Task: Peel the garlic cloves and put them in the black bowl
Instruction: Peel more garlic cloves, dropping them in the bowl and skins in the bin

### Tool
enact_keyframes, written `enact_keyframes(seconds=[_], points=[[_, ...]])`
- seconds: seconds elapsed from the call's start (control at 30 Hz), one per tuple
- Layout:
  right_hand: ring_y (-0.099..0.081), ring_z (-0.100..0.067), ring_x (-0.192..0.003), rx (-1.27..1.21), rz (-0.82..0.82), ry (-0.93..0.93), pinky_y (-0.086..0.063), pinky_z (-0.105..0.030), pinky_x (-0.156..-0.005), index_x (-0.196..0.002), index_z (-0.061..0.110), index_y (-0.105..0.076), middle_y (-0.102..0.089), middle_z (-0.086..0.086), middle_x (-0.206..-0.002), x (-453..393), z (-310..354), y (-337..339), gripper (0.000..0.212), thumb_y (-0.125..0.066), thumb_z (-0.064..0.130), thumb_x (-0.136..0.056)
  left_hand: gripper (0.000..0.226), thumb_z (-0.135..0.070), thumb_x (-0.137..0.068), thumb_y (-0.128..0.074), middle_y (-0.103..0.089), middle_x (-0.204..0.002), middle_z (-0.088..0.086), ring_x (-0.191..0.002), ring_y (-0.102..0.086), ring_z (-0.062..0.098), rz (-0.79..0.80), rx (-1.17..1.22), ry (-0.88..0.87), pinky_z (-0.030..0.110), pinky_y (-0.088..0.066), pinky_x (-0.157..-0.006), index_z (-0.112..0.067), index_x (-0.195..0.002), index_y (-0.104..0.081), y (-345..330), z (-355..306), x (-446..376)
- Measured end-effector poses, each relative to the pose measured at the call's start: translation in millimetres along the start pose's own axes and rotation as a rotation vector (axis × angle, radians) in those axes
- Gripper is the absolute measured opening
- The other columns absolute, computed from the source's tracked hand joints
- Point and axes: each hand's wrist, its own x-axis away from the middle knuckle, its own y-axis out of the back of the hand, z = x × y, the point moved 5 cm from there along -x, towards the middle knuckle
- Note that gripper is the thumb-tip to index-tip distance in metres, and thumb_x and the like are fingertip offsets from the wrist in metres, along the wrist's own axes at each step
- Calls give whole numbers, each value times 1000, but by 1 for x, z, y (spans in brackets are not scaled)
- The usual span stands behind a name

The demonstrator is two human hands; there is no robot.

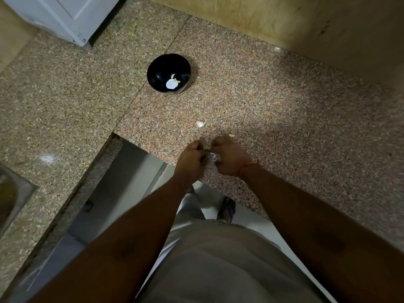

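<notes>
Close to the near edge of the speckled pink-brown granite counter (273, 101), the person's two hands meet over the stone: the left hand (192, 159) and the right hand (229, 158), the latter with a thin red thread at the wrist, both have their fingers curled in, and between them shows a small pale papery garlic clove (212, 156), so each grip looks pinched on it, though the fingertips themselves are too tucked to read. I'd judge the skin is being worked off just now; it would go best with one hand steadying the clove while the other nips the skin at the tip and draws it along the length, keeping low over the counter so nothing springs off the edge. A pale scrap (231, 135) lies just beyond the right hand's knuckles, whether skin or clove I cannot tell, and a little farther in sits a whitish unpeeled-looking clove (200, 124). Well apart, toward the middle of the counter by a seam in the stone, stands the small round glossy black bowl (161, 64), with white pieces (172, 83) already inside. Behind it rises a yellowish stained wall (306, 22), and at the far left corner a white appliance (72, 16); a steel sink (11, 193) edges in on the left.
</notes>
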Motion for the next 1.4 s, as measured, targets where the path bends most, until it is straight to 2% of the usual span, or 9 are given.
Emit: enact_keyframes(seconds=[0.17,0.43,0.57,0.77,0.9,1.0,1.13,1.23,1.4], points=[[-58,-34,-110,60,-13,57,-54,-43,-89,-108,3,-75,-64,-14,-114,11,7,-3,36,-77,13,-74,16,-14,-87,-65,-63,-92,12,-80,-61,34,-36,-14,23,36,-51,-64,-5,-91,-78,1,2,15],[-54,-28,-112,129,-37,37,-41,-32,-84,-116,11,-71,-61,-8,-114,8,15,-6,36,-75,28,-85,26,-19,-87,-53,-58,-95,9,-78,-55,29,-47,31,75,33,-46,-62,-7,-99,-71,3,-9,15],[-53,-30,-110,122,-36,45,-49,-39,-82,-117,14,-71,-59,-9,-112,7,21,-11,28,-69,23,-90,38,-27,-78,-47,-58,-92,11,-77,-54,29,-46,83,75,33,-47,-63,-5,-94,-73,3,-12,17],[-59,-31,-104,256,-3,69,-51,-38,-79,-101,8,-78,-62,-10,-103,8,15,-17,25,-64,-2,-82,27,-10,-82,-63,-63,-99,14,-86,-57,32,-64,43,139,33,-51,-68,-5,-106,-76,2,-9,34],[-59,-32,-95,208,1,77,-52,-39,-77,-95,2,-74,-62,-11,-97,12,9,-14,27,-61,-4,-72,44,-32,-82,-69,-57,-113,10,-100,-53,26,10,25,174,30,-51,-81,-5,-118,-71,-4,-11,44],[-58,-27,-96,203,13,100,-54,-39,-79,-103,7,-72,-60,-7,-103,16,13,-12,24,-62,8,-81,62,-39,-80,-77,-52,-125,7,-111,-49,24,49,30,185,29,-49,-92,-4,-130,-65,-8,-13,49],[-57,-21,-102,208,29,106,-55,-37,-84,-110,16,-71,-56,-3,-113,20,17,-9,23,-67,29,-92,39,-17,-81,-78,-55,-124,14,-112,-53,32,66,77,177,37,-50,-94,-2,-116,-67,-10,-19,49],[-58,-23,-96,306,17,107,-46,-30,-71,-93,11,-72,-56,-4,-103,23,18,-14,12,-63,6,-88,17,-6,-82,-74,-61,-110,21,-100,-59,41,3,130,188,46,-52,-86,-3,-98,-70,-10,-15,52],[-59,-27,-95,299,-1,90,-52,-37,-77,-97,9,-74,-62,-7,-97,31,20,-27,27,-56,-5,-83,17,-5,-84,-78,-67,-93,4,-82,-64,24,-103,76,101,34,-56,-75,-11,-99,-82,-10,-16,59]])
